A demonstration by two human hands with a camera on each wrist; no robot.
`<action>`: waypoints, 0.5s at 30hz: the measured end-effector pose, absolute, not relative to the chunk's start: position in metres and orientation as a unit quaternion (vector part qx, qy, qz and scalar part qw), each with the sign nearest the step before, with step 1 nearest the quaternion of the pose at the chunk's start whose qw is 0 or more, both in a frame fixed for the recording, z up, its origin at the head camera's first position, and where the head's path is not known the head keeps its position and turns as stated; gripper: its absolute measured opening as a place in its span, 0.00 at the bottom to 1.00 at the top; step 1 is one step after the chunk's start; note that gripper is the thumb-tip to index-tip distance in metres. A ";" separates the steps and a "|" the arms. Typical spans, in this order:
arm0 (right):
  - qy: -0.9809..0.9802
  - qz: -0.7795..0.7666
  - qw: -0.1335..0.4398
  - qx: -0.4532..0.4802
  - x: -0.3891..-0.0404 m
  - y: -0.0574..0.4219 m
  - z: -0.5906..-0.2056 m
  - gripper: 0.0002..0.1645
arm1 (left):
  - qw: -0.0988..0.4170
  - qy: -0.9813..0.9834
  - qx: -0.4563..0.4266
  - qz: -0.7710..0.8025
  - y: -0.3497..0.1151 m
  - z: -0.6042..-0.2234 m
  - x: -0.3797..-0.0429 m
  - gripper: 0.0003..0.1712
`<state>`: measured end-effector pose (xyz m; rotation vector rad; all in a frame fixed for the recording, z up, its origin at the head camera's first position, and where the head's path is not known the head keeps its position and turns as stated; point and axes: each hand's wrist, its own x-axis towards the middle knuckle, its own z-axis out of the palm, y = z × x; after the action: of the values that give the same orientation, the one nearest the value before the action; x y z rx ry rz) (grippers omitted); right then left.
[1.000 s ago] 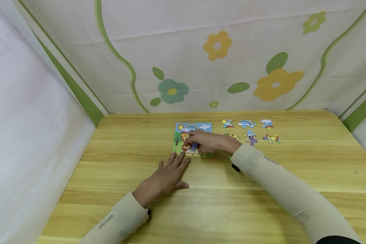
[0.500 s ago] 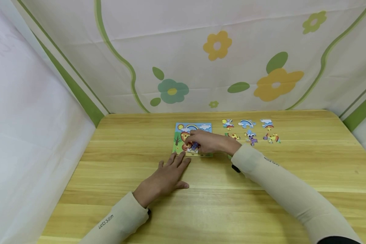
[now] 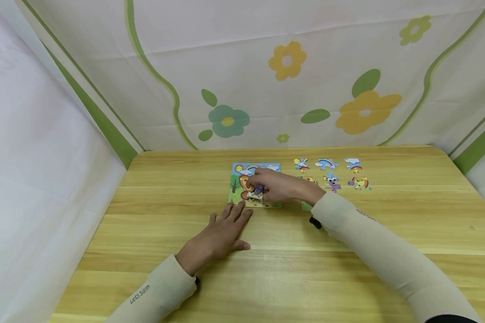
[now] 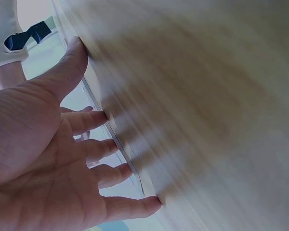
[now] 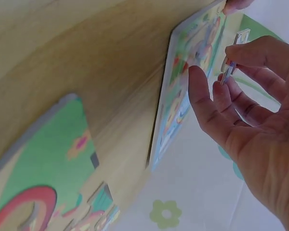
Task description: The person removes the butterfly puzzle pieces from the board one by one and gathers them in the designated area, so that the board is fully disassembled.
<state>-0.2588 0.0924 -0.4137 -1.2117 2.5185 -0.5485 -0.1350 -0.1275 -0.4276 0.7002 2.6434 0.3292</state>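
A colourful jigsaw puzzle board (image 3: pixel 234 198), printed with a sun, a rainbow and a tree, lies near the table's far side. Over its middle my right hand (image 3: pixel 282 186) pinches a puzzle piece (image 5: pixel 242 36) between thumb and fingers. From the right wrist view, that piece is tilted and raised off the board; its purple part (image 3: pixel 259 189) shows from above. My left hand (image 3: pixel 222 237) lies palm down with fingers spread, fingertips at the board's near edge. My right hand covers the right part of the board.
Several loose puzzle pieces lie in rows right of the board, among them a rainbow piece (image 3: pixel 327 164) and a purple one (image 3: pixel 332 182). A green piece (image 3: pixel 306 206) is partly hidden under my right wrist. A white flowered cloth (image 3: pixel 258 80) rises behind the wooden table (image 3: pixel 165 188).
My right hand has lifted slightly and shifted a little with the piece, uncovering more of the board's lower middle. My left hand has stayed in place.
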 end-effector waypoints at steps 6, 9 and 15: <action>0.878 -0.197 0.131 -0.415 -0.253 0.110 -0.409 0.30 | 0.194 0.941 0.249 0.120 -0.127 -0.428 -0.135 0.48; 0.883 -0.199 0.127 -0.407 -0.250 0.125 -0.408 0.31 | 0.192 0.942 0.249 0.118 -0.127 -0.427 -0.134 0.48; 0.894 -0.194 0.107 -0.389 -0.245 0.158 -0.411 0.33 | 0.190 0.942 0.251 0.120 -0.127 -0.427 -0.134 0.48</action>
<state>-0.2453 0.1577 -0.4111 -1.1450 2.6319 -0.5722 -0.1339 -0.1270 -0.4270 0.7052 2.6462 0.3365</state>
